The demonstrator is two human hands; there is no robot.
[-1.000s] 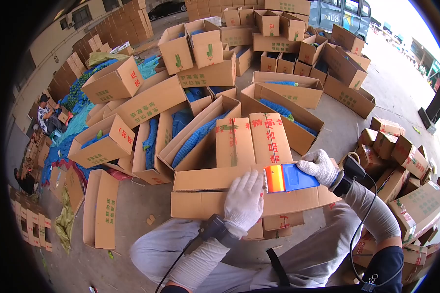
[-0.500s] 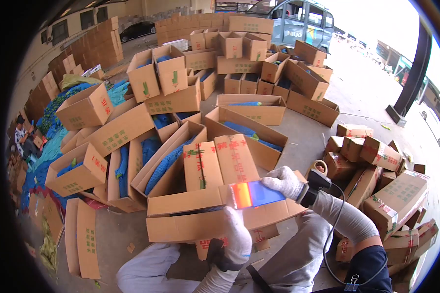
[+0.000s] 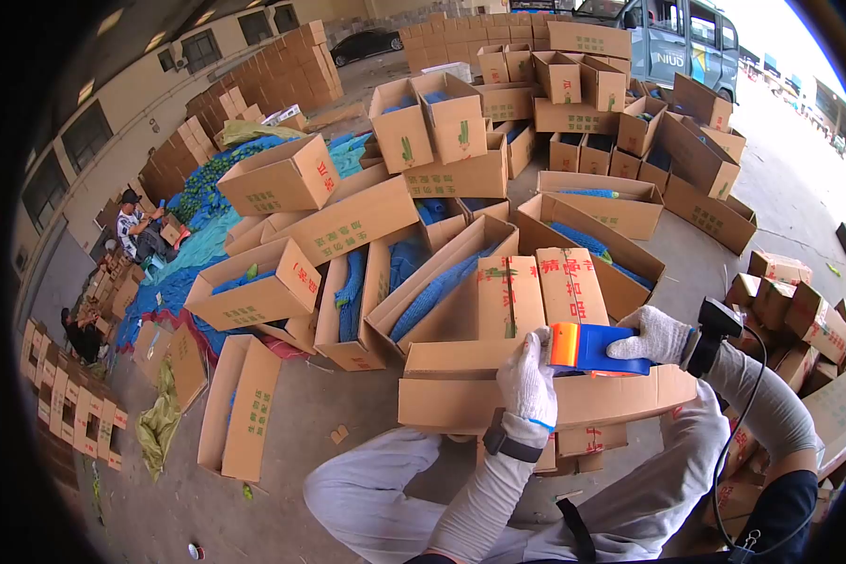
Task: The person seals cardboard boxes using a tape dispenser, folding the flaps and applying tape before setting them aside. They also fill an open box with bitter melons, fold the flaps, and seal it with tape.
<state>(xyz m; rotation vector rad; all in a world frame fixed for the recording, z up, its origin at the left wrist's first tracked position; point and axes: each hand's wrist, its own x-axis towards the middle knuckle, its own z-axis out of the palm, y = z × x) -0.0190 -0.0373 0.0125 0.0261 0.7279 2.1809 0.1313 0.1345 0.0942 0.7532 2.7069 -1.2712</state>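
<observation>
Brown cardboard everywhere, honestly. The person is sitting with a long brown cardboard box (image 3: pixel 461 399) across their knees, near and about middle of the scene. Its two far flaps stand up and show red and green print.

The right hand (image 3: pixel 658 336), in a white knit glove, is wrapped snugly round the handle of a blue plastic tape dispenser with an orange front end (image 3: pixel 606 350). The dispenser sits on top of the box, toward its right half. The left hand (image 3: pixel 528 376), gloved too, is on the box's top edge just left of the dispenser, with its fingers curled up against the orange end. Can't tell if it's pinching anything or just bracing there. Both wrists have a black strapped-on device (image 3: pixel 719 320), and a cable runs from the right one.

Just beyond the box is a mess of open cardboard cartons lined with blue netting (image 3: pixel 432 287). To the right there's a heap of small taped-up boxes (image 3: pixel 790 310). A flat unfolded carton (image 3: pixel 244 404) lies on the concrete to the left. Far left, a seated person in a white shirt (image 3: pixel 133 226) is among more cartons, and a blue-grey van (image 3: pixel 677 38) is parked at the far right.
</observation>
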